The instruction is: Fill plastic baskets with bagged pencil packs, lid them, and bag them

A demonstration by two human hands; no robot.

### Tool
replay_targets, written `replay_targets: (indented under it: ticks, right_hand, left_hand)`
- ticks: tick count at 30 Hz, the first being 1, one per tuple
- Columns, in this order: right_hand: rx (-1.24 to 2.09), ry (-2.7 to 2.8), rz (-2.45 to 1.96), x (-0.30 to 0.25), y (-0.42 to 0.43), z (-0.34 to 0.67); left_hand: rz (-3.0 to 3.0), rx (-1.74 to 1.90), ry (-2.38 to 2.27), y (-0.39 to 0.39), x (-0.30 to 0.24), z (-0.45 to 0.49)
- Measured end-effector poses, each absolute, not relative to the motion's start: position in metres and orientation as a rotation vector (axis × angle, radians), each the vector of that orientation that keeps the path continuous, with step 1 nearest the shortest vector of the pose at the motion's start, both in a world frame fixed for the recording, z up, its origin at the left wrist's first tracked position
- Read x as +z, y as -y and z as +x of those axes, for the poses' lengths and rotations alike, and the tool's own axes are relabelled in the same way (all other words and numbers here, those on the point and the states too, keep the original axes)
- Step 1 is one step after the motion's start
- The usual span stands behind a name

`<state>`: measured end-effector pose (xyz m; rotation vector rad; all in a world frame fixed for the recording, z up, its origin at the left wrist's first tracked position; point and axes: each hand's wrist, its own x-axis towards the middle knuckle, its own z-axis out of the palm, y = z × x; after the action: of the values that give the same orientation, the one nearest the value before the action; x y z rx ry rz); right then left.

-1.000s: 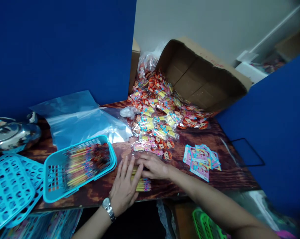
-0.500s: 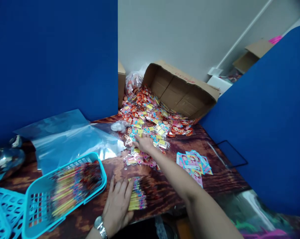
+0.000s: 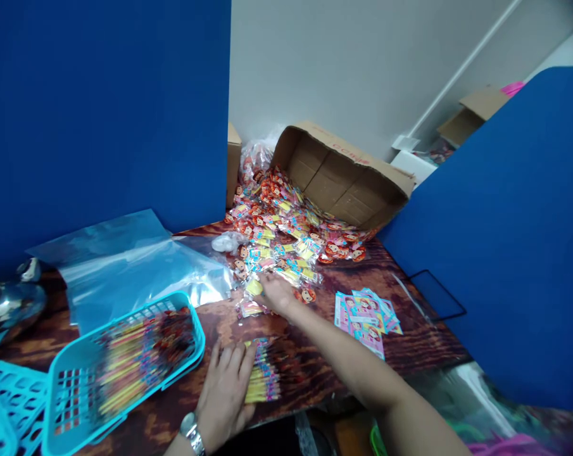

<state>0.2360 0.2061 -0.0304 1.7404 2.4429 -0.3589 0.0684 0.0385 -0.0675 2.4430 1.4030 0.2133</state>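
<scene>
Now my left hand (image 3: 226, 396), fingers spread, presses the packet stack (image 3: 263, 379) just right of the blue basket (image 3: 70, 399) full of packets; my right hand (image 3: 277, 292), fingers bent, touches the pile (image 3: 286, 234) from the tipped box (image 3: 333, 183).

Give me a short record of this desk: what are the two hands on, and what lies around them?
Left hand: open, flat on a bundle of pencils
Right hand: touching the near edge of the pile of packets; grip unclear
Basket: turquoise, left of the hands, holds more pencils
Box: cardboard, on its side behind the pile
Cards: small stack right of the right arm
Plastic bags: clear, behind the basket
</scene>
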Motion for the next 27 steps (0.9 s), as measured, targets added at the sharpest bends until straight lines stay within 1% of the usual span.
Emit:
replay_targets:
  ticks: [3, 6, 10, 13, 18, 24, 27]
  right_hand:
    - [-0.418, -2.475, 1.623, -0.030, -0.207, 0.229]
    - [-0.447, -2.506, 1.534, -0.019, -0.231, 0.239]
    - [-0.378, -2.509, 1.593, -0.004, -0.285, 0.254]
    - [-0.347, -2.444, 1.664, -0.005, -0.307, 0.247]
    - [-0.366, -2.327, 1.682, -0.013, -0.280, 0.217]
    - [-0.570, -2.497, 1.308, 0.006, -0.238, 0.215]
    - [-0.554, -2.600, 1.187, 0.021, -0.243, 0.222]
  left_hand:
    - [2.435, 0.203, -1.409, -0.037, -0.069, 0.069]
    - [2.425, 0.179, -1.387, -0.036, -0.071, 0.069]
    - [2.387, 0.094, -1.396, -0.040, -0.071, 0.070]
    - [2.355, 0.041, -1.380, -0.043, -0.070, 0.071]
    - [2.339, 0.048, -1.378, -0.041, -0.074, 0.070]
    - [2.376, 0.143, -1.378, -0.038, -0.072, 0.068]
    - [2.360, 0.160, -1.387, -0.038, -0.066, 0.069]
